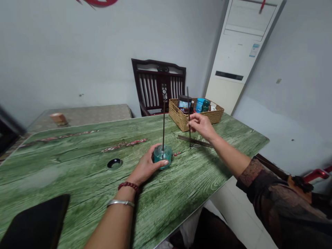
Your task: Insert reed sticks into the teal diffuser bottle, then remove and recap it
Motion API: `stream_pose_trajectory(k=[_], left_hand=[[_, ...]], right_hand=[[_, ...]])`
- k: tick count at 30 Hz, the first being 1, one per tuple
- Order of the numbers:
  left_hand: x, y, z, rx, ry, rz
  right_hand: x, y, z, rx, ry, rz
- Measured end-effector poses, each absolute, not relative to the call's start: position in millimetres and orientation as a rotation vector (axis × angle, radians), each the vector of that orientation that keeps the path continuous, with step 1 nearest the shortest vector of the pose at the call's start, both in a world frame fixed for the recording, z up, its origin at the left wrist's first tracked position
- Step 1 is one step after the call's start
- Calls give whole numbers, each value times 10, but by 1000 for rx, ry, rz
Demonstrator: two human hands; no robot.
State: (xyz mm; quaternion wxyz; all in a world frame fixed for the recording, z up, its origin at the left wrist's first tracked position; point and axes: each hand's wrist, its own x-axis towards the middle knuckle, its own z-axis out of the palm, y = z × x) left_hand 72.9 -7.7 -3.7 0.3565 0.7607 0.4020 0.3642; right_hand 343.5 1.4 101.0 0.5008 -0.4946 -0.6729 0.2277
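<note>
Quick look at the setup here: the left hand [145, 166] is curled around the side of a squat teal glass jar [163, 156], fingers right up against the glass, so it's gripping the jar and steadying it. A thin dark stick [163, 117] stands pretty much upright in that jar, sticking way up above the rim. The right hand [202, 126] is pinching a second thin dark stick [189, 117] between fingers and thumb, holding it upright off to the right of the jar, with its lower end right down by the table, though I can't tell if it's actually touching. Just below that hand, a few more dark sticks [194, 141] lie flat on the table [197, 183], which has a green wood-grain look.

Left of the jar there's a small black round lid [114, 163], and a dark flat slab [36, 223] sits at the near corner. Behind the hands is a woven wicker basket [181, 119] holding a dark-lidded jar [185, 104] and a blue bottle [199, 104]. A dark wooden chair [158, 83] sits past the far edge, next to a white floor-standing air conditioner [233, 52]. Silver bangle [120, 203] and red bead bracelet [129, 186] on the left wrist, patterned sleeve [269, 193] on the right arm
</note>
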Motion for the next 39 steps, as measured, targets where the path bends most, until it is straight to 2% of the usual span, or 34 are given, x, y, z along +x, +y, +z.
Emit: stream_pose_trajectory(k=[3,6,18,21,24,31,34,39], left_hand=[[728,-67,-51,1966,1030,955],[730,-54,-68,1967,1029,946],[738,-46,-76,1954,977,953],[743,-47,-69,1959,986,958],[742,-50,-65,1961,1012,949],[709,-29,-94,1989,1024,914],[712,-36,-76,1986,1042,904],[728,-49,-40,1976,1043,902]], right_hand=[[3190,-13,1162,-882,-1480,797],[2998,-32,1194,-744,-1435,861],[2646,77,820,-872,-1609,892],[2772,75,790,-979,-1707,759],[3082,54,784,-1210,-1829,445],[3813,-86,488,-2071,-2223,-77],[3911,-114,330,-2244,-2239,-157],[3940,-90,238,-2271,-2232,-168]])
